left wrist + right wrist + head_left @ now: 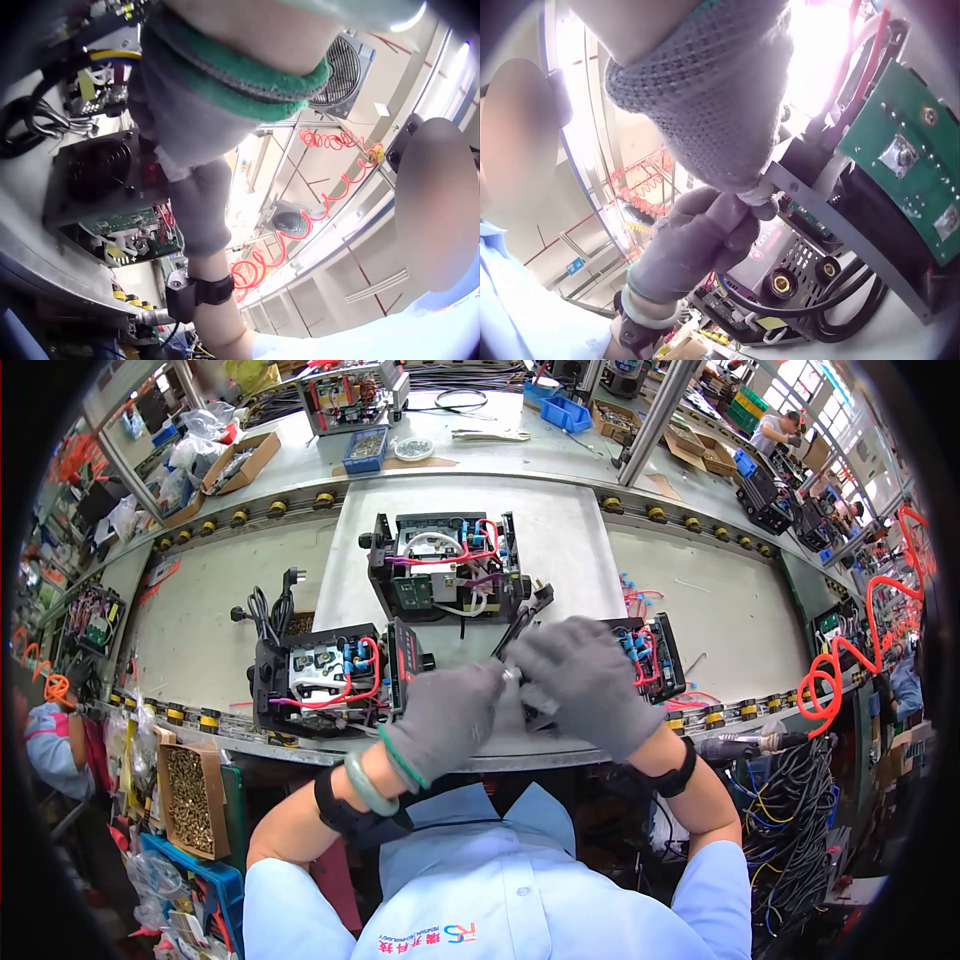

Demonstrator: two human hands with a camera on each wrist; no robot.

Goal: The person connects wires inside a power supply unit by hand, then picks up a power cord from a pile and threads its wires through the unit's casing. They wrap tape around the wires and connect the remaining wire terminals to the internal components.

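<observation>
The left hand [448, 712] and the right hand [592, 682], both gloved, are meeting tip to tip; the fingers of each are curling inward, nearly closed, and are pinching a small pale piece [512, 673]. The piece is sitting between the two sets of fingers, mostly covered, so its material and full shape are remaining undetermined. The right unit [655, 645] is standing just right of the fingers, partly hidden by the right hand. A left unit [325, 668] is standing left of them and a rear unit [446, 572] ahead, on the surface [570, 540].

Handling, as judged: the piece is looking light and easily dropped from knit gloves; an edge pinch is suiting it. The right unit is appearing heavy and stiff, with its wiring [645, 658] appearing fragile; its casing [671, 652] is offering the sounder hold.
</observation>
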